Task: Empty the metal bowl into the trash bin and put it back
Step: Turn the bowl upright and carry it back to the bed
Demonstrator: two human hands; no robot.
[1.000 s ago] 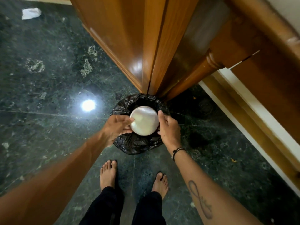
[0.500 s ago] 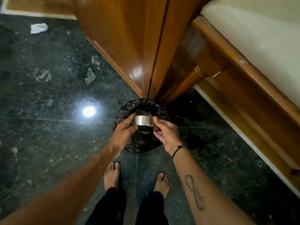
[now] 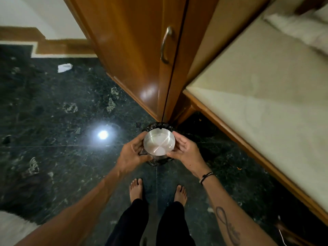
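Since half a second ago the metal bowl (image 3: 159, 142) has turned from side-on to mouth-up, its shiny inside facing the camera, and more of the wardrobe (image 3: 134, 50) and bed (image 3: 266, 96) has come into view. The dark green marble floor (image 3: 53, 121) fills the left, a crumpled white scrap (image 3: 65, 67) lying near the skirting. The trash bin (image 3: 156, 125), lined with a black bag, stands at the wardrobe's corner, mostly hidden under the bowl. The left hand (image 3: 132, 153) and right hand (image 3: 186, 151) clasp the bowl from opposite sides, above the bin. A black band (image 3: 205, 177) circles the right wrist
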